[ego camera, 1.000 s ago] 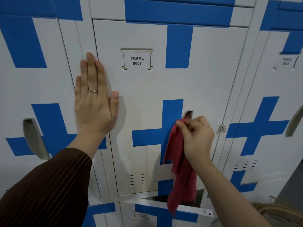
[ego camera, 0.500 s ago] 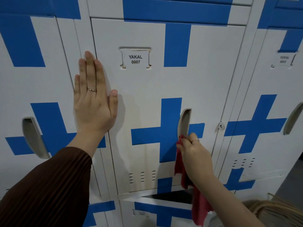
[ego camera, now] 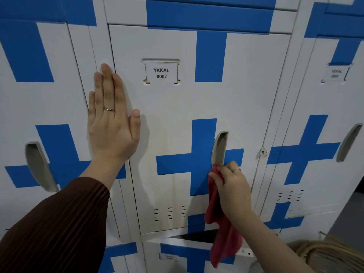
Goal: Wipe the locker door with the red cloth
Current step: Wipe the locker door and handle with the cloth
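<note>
The red cloth [ego camera: 218, 211] hangs bunched from the right hand [ego camera: 232, 186], pinched just below the locker door's [ego camera: 177, 107] recessed handle [ego camera: 219, 148]. The left hand [ego camera: 111, 123] lies flat and open across the door's left edge. Spreading the cloth under a flat palm would likely wipe better than this pinch.

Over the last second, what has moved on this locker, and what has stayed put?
The right hand, fingers still pinching the red cloth, slid down the locker door. It went from over the handle slot to just below it, so the slot now shows. Nothing was picked up or let go. The left hand stayed pressed flat at the door's left edge.
</note>
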Tool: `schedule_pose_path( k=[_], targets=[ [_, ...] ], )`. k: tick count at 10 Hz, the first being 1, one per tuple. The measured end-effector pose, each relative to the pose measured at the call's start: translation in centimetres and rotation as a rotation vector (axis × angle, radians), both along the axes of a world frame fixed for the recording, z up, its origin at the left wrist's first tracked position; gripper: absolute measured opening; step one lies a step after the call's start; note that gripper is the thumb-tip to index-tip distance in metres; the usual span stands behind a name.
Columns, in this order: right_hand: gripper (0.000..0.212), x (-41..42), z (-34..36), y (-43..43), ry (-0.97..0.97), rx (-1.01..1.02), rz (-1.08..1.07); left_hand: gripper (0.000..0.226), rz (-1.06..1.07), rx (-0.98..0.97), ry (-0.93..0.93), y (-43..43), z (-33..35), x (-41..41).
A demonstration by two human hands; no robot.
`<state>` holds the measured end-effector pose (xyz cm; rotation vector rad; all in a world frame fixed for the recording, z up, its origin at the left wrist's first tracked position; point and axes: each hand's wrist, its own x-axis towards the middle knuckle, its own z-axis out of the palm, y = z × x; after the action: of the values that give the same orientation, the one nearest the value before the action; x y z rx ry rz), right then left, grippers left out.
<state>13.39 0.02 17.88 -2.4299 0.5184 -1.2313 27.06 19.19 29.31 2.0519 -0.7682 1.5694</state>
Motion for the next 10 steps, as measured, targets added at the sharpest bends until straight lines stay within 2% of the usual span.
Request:
schedule_pose_path(
  k=[1,3,4,5,6,7,8,10],
  targets=[
    [0.024,0.2,0.3,0.3,-0.031,0.068,-0.008,0.062,-0.002,-0.002,-0.002,0.0,0.0,0.0],
    [0.021,1.7,5.3,1.0,-0.299,0.140,-0.036,0.062,-0.008,-0.002,-0.005,0.0,0.0,0.0],
    [0.026,1.7,5.9,0.9,-0.242,0.062,-0.060,0.062,-0.014,-0.004,-0.008,0.0,-0.1,0.1],
    [0.030,1.3,4.1,0.8,-0.064,-0.003,-0.028,0.062,-0.009,-0.004,-0.015,0.0,-0.1,0.1],
    [0.033,1.0,3.6,0.7,-0.044,-0.138,-0.042,0.061,-0.014,-0.004,-0.013,0.0,0.0,0.1],
    [0.030,0.6,2.8,0.4,0.038,-0.091,-0.027,0.061,-0.013,-0.007,-0.014,0.0,-0.1,0.0],
    [0.016,-0.1,1.0,0.3,0.059,-0.163,-0.015,0.061,-0.011,-0.008,-0.015,0.0,-0.1,0.0],
    [0.022,-0.2,0.1,0.2,0.052,-0.262,-0.060,0.061,-0.004,-0.007,-0.011,0.0,-0.1,0.0]
  ],
)
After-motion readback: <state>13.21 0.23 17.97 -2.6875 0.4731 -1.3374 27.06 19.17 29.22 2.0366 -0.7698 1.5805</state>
